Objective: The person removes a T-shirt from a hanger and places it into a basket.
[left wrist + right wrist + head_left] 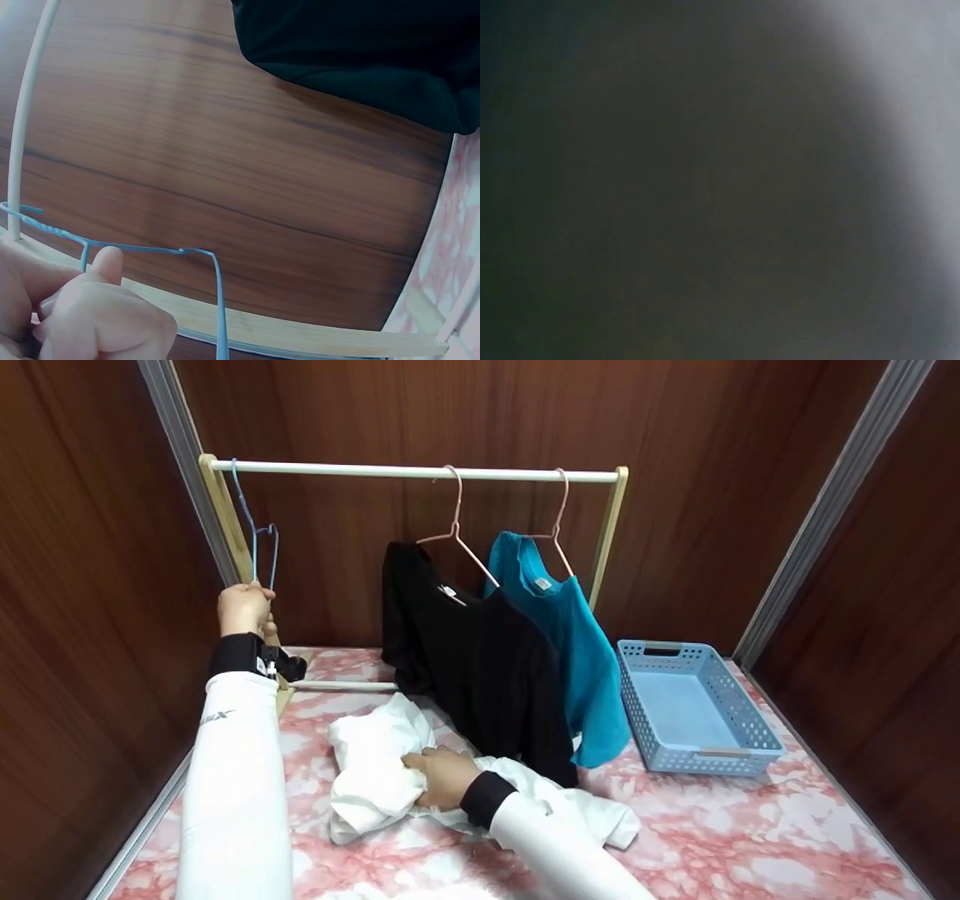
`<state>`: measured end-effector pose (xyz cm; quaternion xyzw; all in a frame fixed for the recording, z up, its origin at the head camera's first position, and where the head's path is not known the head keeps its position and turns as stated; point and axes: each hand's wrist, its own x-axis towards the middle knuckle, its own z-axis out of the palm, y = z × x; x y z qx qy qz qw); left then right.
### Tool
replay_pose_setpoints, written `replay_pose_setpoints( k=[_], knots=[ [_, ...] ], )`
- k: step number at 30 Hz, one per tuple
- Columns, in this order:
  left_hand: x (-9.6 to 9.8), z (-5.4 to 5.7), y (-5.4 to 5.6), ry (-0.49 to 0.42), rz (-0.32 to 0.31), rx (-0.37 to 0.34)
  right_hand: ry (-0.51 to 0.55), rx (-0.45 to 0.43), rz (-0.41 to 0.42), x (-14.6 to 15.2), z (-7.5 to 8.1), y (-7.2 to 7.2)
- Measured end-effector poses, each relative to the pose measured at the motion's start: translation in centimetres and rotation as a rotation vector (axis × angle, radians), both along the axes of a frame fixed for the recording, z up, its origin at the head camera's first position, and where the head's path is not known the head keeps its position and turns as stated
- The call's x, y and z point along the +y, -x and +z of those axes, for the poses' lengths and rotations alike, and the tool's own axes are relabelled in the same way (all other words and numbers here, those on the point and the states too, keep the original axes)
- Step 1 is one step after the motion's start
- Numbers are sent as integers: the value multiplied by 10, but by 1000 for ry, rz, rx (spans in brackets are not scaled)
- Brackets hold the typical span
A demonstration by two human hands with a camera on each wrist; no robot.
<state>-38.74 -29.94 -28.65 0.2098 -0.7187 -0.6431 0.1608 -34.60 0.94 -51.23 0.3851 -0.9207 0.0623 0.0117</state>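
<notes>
My left hand grips a blue wire hanger at the left end of the rack, its hook over the top rail. In the left wrist view the curled left fingers are around the hanger's wire. Down on the table, my right hand grips a crumpled white garment, part of which spreads right beneath the forearm. A black shirt on a pink hanger hangs just beyond the right hand. The right wrist view is dark and blurred.
Behind the black shirt, a teal shirt hangs from another pink hanger. The rack's white rail spans between wooden end posts. A light blue perforated basket stands at the right on the pink marbled table. Brown panels enclose the space.
</notes>
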Motion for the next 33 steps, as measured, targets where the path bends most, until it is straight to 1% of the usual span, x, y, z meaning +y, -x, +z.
replay_pose_setpoints(
  k=[2, 4, 7, 10, 12, 14, 18, 20, 25, 29, 33],
  knots=[
    [0, -1, 0, -54, -11, 17, 51, -26, 3, 2, -1, 2],
    [0, -1, 0, -112, -35, 38, 113, -53, 18, 6, -1, 5],
    [0, -2, -2, -218, -83, 70, 214, -54, 37, 14, 3, 10],
    [1, -3, -5, -253, -96, 83, 319, -38, 39, 25, 12, 12],
    [2, -4, -6, -245, -79, 81, 382, -22, 31, 32, 21, 12],
    [3, -6, -6, -213, -55, 74, 437, -3, 33, 39, 31, 12],
    [5, -10, -5, -142, -15, 67, 546, 48, 61, 55, 49, 9],
    [6, -13, -5, -89, 0, 58, 596, 74, 77, 64, 57, 7],
    [7, -19, -6, 24, 2, 34, 703, 110, 95, 87, 78, 1],
    [8, -23, -10, 51, -4, 39, 769, 144, 110, 107, 94, -5],
    [9, -28, -14, 36, 5, 76, 835, 210, 144, 129, 107, -12]
  ],
)
